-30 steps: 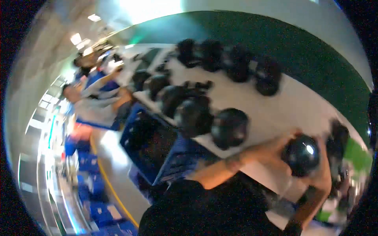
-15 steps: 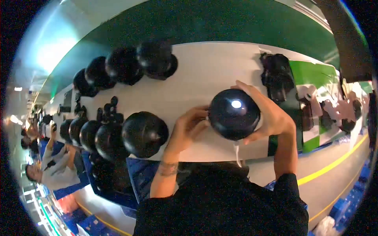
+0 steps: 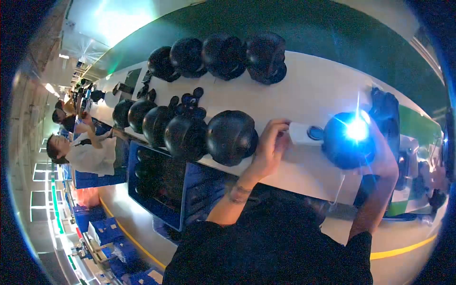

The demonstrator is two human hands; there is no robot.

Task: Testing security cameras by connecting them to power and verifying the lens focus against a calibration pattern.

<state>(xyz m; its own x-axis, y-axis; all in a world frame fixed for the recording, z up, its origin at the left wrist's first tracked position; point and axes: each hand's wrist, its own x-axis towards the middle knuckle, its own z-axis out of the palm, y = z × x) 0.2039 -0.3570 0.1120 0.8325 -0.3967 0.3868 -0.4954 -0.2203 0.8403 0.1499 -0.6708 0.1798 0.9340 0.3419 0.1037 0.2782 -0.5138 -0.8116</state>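
Glossy black sphere (image 3: 346, 151), held over the bench (image 3: 323, 90), fingers of the right hand (image 3: 384, 154) clamped on its right side, those of the left hand (image 3: 270, 149) pinched on a white piece (image 3: 298, 134); seemed stiff, light, slippery, scratch-prone, best gripped round its widest girth

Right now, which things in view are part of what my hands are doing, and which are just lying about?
In hand:
black dome, in your right hand
white piece with a dark oval, in your left hand

Seemingly just lying about:
near row of black domes
far row of black domes
small dark round parts
blue crate
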